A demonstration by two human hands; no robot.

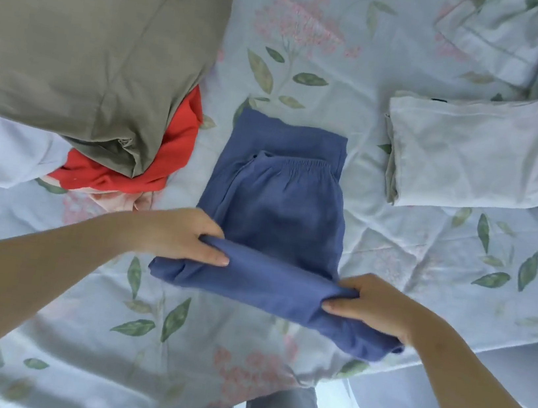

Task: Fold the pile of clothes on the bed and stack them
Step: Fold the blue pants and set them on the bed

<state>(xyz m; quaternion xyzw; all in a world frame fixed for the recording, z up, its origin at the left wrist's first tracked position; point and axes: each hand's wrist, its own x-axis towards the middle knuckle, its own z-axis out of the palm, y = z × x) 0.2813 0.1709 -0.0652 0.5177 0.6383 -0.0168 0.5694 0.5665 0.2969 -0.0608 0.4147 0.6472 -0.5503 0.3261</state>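
A pair of blue trousers [277, 205] lies in the middle of the frame on the bed [316, 55], which is covered by a pale sheet printed with pink flowers and green leaves. The elastic waistband points toward the top of the frame. The near end is doubled over into a thick fold. The left hand [184, 233] grips the left end of that fold, fingers curled under and thumb on top. The right hand [371, 304] pinches the right end in the same way. At the upper left sits a pile with an olive-grey cloth [86, 40] over a red garment [170, 155]. At the right lies a folded white garment [471, 156].
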